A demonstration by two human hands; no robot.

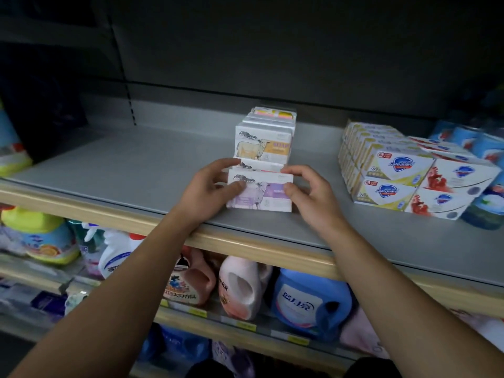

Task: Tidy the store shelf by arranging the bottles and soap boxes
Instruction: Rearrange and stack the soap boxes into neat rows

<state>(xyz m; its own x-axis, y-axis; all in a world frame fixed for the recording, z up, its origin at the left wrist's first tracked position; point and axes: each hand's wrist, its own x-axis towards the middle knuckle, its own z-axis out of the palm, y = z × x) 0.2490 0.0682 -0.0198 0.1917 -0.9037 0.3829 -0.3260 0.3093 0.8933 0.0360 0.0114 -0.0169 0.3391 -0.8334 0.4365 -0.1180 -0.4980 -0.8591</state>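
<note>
Head view: a purple sheep-print soap box (261, 193) is seen standing at the front of a row on the grey shelf (122, 170), clasped at both ends. The left hand (210, 190) is curled on its left end, thumb across the front face; the right hand (308, 193) is curled on its right end, thumb on the front corner. Behind it a second box is mostly hidden, then an orange sheep-print soap box (263, 145) and further boxes whose print cannot be read. Stacked Safeguard soap boxes (395, 175) are set well apart to the right, with blue packs beyond them cut off by the frame edge. Bare shelf is left open on the left, up to the wooden front edge (81, 208). Detergent bottles (308, 301) are shelved below, partly covered by the forearms.
</note>
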